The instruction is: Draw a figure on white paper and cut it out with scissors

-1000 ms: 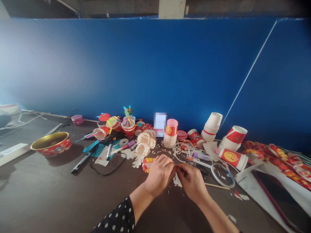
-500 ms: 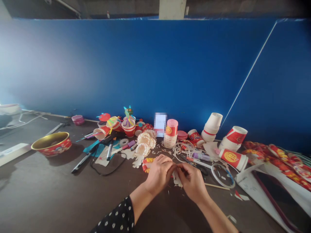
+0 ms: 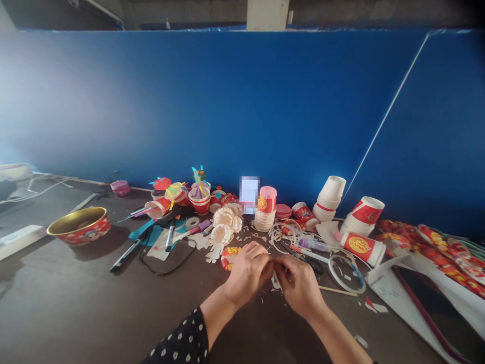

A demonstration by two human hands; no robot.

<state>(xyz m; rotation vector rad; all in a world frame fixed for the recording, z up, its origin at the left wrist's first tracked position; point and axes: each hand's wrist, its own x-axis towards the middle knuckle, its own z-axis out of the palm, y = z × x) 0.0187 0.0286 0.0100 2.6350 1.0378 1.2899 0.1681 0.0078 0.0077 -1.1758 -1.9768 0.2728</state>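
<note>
My left hand (image 3: 248, 269) and my right hand (image 3: 298, 283) meet fingertip to fingertip over the dark table (image 3: 144, 313). Both are closed in a pinch, and whatever lies between the fingers is hidden or too small to name. A red and yellow patterned piece (image 3: 228, 259) lies partly covered behind my left hand. White paper scraps (image 3: 276, 283) show on the table just below the fingertips.
Behind my hands stand a stack of cups with a pink top (image 3: 267, 205) and several flower-like paper pieces (image 3: 223, 222). A gold-lined red bowl (image 3: 85, 230) stands left, near a utility knife (image 3: 125, 256). To the right are a fallen red cup (image 3: 361, 247), a tape ring (image 3: 346, 275) and a phone (image 3: 435, 308).
My hands stay pinched together in nearly the same spot, the right fingers turned slightly. The whole view has shifted a little; the things on the table have not moved.
</note>
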